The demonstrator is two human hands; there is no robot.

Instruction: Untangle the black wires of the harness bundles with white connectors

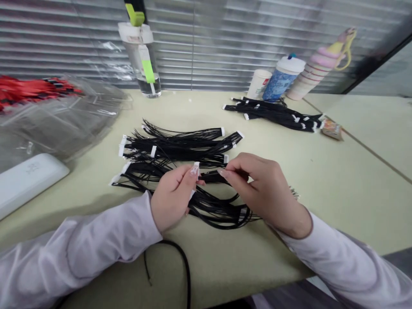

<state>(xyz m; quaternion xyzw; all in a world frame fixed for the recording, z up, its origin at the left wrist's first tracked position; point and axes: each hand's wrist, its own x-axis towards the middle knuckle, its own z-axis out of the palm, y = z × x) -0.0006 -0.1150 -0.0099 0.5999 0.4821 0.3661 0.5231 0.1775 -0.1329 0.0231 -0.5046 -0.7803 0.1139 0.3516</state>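
My left hand [174,193] is closed, its thumb and fingers pinching a white connector [197,167]. Just to the right, my right hand [262,189] pinches a thin black wire between thumb and forefinger; where the wire runs is partly hidden by the fingers. Beneath and in front of both hands lie bundles of black wire harnesses [180,150] with white connectors at their ends. One looped bundle [215,210] lies directly under my hands. A thicker black cable [185,262] curves toward the table's near edge, below my left wrist.
At the back right is another black harness pile [273,112], beside a small orange roll [332,129]. Behind it stand a white cup [258,83], a blue tumbler [283,79] and a pink bottle [313,71]. A clear bottle [141,64], plastic bags [80,120] and a white case [32,182] are leftward.
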